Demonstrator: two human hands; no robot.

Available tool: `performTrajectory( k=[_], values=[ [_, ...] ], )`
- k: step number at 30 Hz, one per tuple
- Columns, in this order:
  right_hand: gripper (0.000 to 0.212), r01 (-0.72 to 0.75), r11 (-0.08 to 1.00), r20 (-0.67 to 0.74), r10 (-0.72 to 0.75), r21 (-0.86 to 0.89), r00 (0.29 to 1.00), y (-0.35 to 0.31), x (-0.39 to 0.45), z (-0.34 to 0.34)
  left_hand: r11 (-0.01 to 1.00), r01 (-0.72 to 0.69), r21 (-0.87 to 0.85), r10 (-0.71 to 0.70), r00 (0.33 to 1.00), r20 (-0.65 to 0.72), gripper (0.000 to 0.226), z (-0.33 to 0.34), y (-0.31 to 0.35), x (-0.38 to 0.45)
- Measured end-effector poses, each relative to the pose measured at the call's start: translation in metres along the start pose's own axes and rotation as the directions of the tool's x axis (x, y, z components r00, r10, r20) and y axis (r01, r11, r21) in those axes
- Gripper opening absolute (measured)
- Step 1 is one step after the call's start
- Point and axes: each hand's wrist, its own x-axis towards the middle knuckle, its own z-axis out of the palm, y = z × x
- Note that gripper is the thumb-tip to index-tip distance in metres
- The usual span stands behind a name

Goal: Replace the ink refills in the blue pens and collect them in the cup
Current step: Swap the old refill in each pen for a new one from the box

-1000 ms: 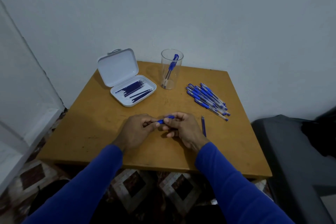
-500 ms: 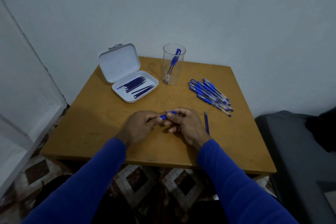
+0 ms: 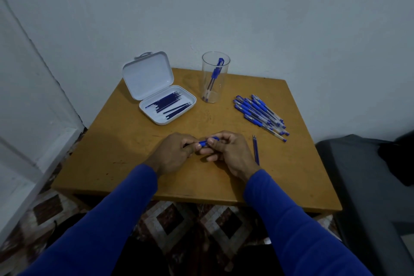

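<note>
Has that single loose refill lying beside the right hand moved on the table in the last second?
No. The loose refill keeps its place just below the pile of pens, near the table's right side; only the camera shifted.

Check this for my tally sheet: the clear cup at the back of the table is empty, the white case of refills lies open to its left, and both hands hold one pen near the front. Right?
Not quite. The head view shows the clear cup is not empty: a blue pen stands tilted inside it. The rest holds: the white case lies open to its left, and the left hand and right hand hold one pen near the table's front.
</note>
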Motion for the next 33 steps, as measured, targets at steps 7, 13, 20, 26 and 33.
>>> performTrajectory(
  k=[7, 13, 20, 26, 33],
  values=[
    [0.024, 0.015, 0.998, -0.021, -0.014, 0.058, 1.0, 0.003, 0.002, -0.002, 1.0, -0.019, 0.012, 0.019, 1.0, -0.002, 0.02, -0.002, 0.006, -0.002],
    [0.02, 0.042, 0.998, -0.062, -0.039, 0.046, 0.997, 0.002, 0.0, 0.001, 1.0, 0.01, 0.022, -0.009, 0.998, -0.058, 0.019, 0.001, 0.006, -0.003],
    [0.013, -0.035, 0.936, -0.34, -0.093, -0.351, 0.936, -0.003, 0.007, 0.001, 0.991, -0.048, 0.126, 0.073, 0.976, -0.204, 0.023, 0.0, 0.009, -0.007],
    [0.013, -0.015, 0.766, -0.308, -0.24, -0.642, 0.921, 0.009, 0.019, 0.004, 0.969, -0.079, 0.232, 0.137, 0.96, -0.244, 0.031, 0.009, -0.002, -0.015],
    [0.02, -0.014, 0.663, -0.307, -0.327, -0.748, 0.894, 0.014, 0.022, 0.007, 0.962, -0.065, 0.265, 0.132, 0.961, -0.244, 0.034, 0.01, -0.005, -0.017]
  ],
)
